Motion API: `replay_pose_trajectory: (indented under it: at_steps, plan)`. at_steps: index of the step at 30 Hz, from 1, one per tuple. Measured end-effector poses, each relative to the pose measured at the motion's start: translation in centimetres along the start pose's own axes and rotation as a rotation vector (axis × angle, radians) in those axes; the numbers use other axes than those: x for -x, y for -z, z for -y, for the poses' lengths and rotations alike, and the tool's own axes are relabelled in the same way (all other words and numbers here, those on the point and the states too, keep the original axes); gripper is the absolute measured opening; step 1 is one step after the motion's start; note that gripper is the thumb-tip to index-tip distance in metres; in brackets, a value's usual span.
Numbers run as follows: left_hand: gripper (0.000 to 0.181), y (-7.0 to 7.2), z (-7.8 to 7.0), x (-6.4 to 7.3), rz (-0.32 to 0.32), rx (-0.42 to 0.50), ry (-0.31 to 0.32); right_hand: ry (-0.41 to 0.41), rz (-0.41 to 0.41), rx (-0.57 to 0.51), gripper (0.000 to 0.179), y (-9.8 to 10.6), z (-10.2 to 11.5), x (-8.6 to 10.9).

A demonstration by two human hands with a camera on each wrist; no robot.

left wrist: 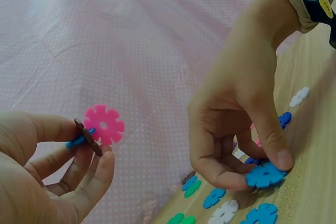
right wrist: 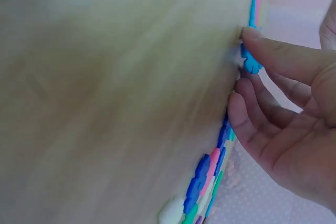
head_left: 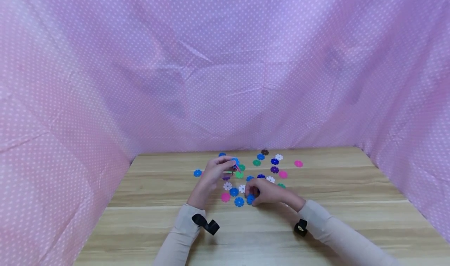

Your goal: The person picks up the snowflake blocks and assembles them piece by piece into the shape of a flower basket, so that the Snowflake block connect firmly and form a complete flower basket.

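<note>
My left hand (head_left: 212, 173) holds a small cluster of joined snowflake discs above the table. In the left wrist view the cluster shows a pink disc (left wrist: 111, 121), a brown disc (left wrist: 90, 139) seen edge-on and a blue disc (left wrist: 76, 140). Thumb and fingers pinch it by the brown and blue parts. Down at the tabletop, my right hand (head_left: 268, 191) pinches a light blue snowflake disc (left wrist: 266, 176) between thumb and fingers. That disc (right wrist: 251, 62) is tilted, close over the wood in the right wrist view.
Loose snowflake discs in several colours lie around both hands on the wooden table (head_left: 140, 215). Among them are a pink disc (head_left: 225, 197) and a blue disc (head_left: 239, 202) near the front, and a pink disc (head_left: 298, 163) at right. Dotted pink cloth (head_left: 225, 82) encloses the table's back and sides.
</note>
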State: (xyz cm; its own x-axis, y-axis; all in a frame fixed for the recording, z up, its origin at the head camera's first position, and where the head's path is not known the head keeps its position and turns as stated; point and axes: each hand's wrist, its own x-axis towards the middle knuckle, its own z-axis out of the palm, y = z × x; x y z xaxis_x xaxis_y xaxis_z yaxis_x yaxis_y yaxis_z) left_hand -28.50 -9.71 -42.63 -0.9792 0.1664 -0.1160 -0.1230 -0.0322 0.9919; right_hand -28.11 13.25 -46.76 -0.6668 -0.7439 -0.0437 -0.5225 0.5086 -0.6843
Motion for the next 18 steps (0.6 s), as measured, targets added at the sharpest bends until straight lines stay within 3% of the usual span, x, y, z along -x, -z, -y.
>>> replay_pose_trajectory:
  at_steps: [5, 8, 18]
  plan:
    - [0.027, -0.1, 0.0, 0.0, 0.001, -0.005, -0.013, 0.034, 0.039, -0.091, 0.017, 0.6, -0.4, -0.3]
    - [0.025, 0.0, 0.1, -0.1, 0.003, -0.005, -0.016, 0.042, 0.015, -0.124, 0.012, 1.2, -0.5, -0.5]
    - [0.028, 0.2, 0.4, -0.5, 0.035, -0.031, -0.033, 0.016, -0.31, -0.254, 0.021, 4.2, 0.9, -1.1]
